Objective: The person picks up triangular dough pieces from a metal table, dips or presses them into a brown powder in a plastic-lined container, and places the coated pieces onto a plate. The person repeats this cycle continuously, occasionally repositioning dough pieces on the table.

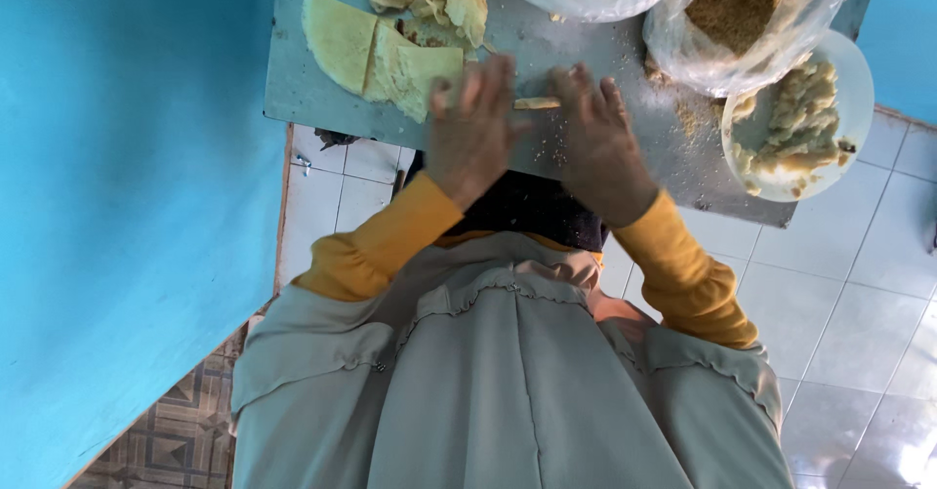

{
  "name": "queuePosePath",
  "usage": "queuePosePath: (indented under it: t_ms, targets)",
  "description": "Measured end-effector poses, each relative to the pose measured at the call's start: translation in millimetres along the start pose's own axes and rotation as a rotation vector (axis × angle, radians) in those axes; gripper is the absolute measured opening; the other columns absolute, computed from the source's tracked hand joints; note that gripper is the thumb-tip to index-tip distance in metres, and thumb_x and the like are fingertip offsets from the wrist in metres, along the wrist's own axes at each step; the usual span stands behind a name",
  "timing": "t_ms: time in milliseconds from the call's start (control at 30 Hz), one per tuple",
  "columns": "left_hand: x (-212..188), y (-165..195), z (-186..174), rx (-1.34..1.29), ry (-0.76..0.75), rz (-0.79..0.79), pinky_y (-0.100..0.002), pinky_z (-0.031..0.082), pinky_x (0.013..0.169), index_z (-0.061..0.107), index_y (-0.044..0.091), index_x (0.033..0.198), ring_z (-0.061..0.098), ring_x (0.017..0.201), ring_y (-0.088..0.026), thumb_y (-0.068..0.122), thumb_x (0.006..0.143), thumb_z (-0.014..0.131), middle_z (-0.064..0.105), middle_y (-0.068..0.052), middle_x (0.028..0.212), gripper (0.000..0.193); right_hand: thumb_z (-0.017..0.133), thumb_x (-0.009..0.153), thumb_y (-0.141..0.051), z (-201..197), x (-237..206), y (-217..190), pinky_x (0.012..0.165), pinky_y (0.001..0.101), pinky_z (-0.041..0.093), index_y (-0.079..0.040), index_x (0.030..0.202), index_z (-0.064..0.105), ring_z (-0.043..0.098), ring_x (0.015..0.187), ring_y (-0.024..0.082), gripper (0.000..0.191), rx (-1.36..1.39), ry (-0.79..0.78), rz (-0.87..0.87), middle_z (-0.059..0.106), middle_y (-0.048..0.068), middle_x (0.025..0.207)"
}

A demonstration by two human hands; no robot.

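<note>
Thin pale-yellow rolled pastry stick (537, 103) lies on the grey metal counter (312, 89) between the flat, open left hand (471, 133) and right hand (597, 142), and uneven pressing could split it.

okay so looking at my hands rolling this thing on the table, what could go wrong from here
Three risks show. The small roll between your left hand and right hand lies among loose crumbs on the metal table, so grit may get pressed in. The white plate of finished rolls overhangs the table's edge and could be knocked off. Your hands work near the table's front edge, so the roll might slip onto the tiled floor.
</note>
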State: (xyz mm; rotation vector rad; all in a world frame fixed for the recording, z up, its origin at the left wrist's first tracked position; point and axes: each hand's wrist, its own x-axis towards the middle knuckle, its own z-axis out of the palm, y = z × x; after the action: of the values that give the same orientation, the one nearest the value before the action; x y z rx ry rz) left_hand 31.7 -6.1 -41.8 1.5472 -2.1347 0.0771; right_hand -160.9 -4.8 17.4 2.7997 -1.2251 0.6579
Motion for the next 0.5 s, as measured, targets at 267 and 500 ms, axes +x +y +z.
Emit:
queuePosePath:
  t_ms: [267, 500]
  targets:
    - [-4.3, -67.2, -32.3, 0.144, 0.044, -0.041, -0.044, 0.031, 0.102, 0.059, 0.009, 0.131, 0.047, 0.120, -0.024, 0.004, 0.089, 0.067, 0.056, -0.004, 0.126, 0.043, 0.072, 0.098, -0.002, 23.2, 27.9, 31.4, 0.077, 0.0396, 0.057, 0.000, 0.159, 0.032, 0.065, 0.091, 0.028, 0.072, 0.279, 0.029, -0.006, 0.068, 0.014, 0.101]
    - [5.7, -73.4, -38.1, -0.104, -0.044, -0.155, -0.048, 0.031, 0.097, 0.058, 0.011, 0.110, 0.046, 0.115, -0.031, 0.008, 0.088, 0.074, 0.054, -0.009, 0.114, 0.027, 0.059, 0.099, 0.021, -30.0, 65.8, 55.2, 0.060, 0.0346, 0.058, 0.009, 0.143, 0.045, 0.064, 0.070, 0.023, 0.048, 0.119, 0.335, 0.156, 0.066, 0.018, 0.095]
